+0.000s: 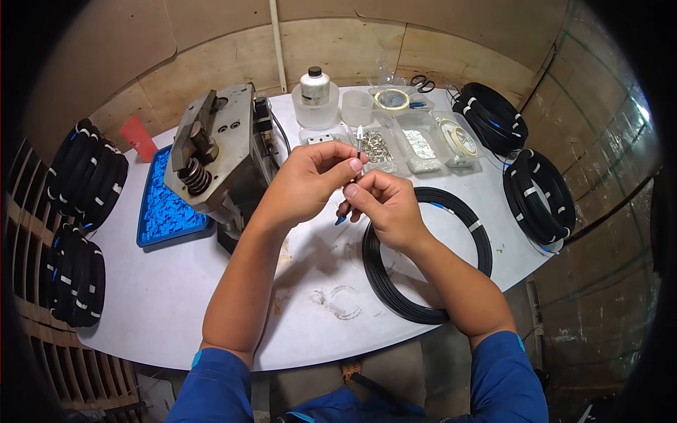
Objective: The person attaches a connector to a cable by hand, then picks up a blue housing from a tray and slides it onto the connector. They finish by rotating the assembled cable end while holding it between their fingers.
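My left hand (pixel 307 180) pinches a thin black cable close to its end, where a whitish connector tip (pixel 360 132) points up. Just below and to the right, my right hand (pixel 390 211) is closed on the same cable, thumb against fingers. A small blue piece (pixel 340 220) pokes out under the right hand; what it joins is hidden. Beneath the right forearm a coil of black cable (pixel 371 264) lies on the table, bound with white tape. Behind the hands, a clear tray holds small metal fittings (pixel 379 148).
A heavy metal press (pixel 233 151) stands left, beside a blue tray (pixel 144 236) of small blue parts. White bottle (pixel 315 88), tape roll (pixel 392 99) and scissors (pixel 422 83) sit at the back. More cable coils (pixel 539 197) line the right edge, others (pixel 76 278) the left.
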Motion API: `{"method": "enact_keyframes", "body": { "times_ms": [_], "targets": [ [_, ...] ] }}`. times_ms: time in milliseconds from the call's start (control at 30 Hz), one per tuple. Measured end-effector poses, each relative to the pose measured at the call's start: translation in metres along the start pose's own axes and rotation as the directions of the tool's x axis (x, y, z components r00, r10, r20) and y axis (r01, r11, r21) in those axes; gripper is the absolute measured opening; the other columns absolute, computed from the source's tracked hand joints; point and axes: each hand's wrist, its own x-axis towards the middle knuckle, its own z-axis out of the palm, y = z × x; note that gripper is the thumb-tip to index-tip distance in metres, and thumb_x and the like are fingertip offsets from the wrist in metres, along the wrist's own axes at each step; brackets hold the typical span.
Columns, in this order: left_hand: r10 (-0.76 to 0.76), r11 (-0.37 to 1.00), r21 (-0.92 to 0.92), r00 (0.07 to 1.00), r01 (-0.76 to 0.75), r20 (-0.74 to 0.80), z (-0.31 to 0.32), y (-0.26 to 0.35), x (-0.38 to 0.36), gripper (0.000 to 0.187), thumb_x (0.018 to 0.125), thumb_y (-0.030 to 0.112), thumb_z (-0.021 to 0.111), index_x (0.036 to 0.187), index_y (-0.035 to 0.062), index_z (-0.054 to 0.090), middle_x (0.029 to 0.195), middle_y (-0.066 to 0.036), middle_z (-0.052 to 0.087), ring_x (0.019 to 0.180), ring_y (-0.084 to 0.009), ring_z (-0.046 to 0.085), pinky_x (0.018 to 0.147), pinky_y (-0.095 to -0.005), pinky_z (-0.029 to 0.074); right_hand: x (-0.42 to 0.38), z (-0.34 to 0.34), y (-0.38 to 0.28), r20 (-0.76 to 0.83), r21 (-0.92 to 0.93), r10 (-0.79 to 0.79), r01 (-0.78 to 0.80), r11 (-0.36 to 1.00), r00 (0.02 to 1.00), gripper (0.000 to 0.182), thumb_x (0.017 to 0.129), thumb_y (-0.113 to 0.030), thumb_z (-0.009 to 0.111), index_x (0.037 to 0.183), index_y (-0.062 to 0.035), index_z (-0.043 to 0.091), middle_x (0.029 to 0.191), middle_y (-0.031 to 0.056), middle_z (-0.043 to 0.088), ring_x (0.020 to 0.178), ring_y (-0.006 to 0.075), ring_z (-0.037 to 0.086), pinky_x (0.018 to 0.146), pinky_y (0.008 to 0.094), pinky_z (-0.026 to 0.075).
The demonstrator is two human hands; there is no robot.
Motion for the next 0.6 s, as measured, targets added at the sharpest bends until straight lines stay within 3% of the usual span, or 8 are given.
{"method": "enact_keyframes", "body": {
  "times_ms": [600],
  "targets": [
    [-0.006, 1.000, -0.017, 1.000, 0.006, 0.011, 0.0032, 0.0049, -0.0012, 0.021, 0.092, 0.015, 0.065, 0.105, -0.0026, 0.064, 0.087, -0.002, 0.064, 0.077, -0.0075, 0.056, 0.070, -0.0245, 0.048, 0.0012, -0.0006, -0.0016, 0.005, 0.065, 0.043, -0.043, 0.997, 0.999, 0.018, 0.095, -0.019, 0.063, 0.086, -0.0037, 0.062, 0.078, 0.0046, 0.067, 0.068, 0.0082, 0.062, 0.059, 0.0228, 0.050]
  ]
}}
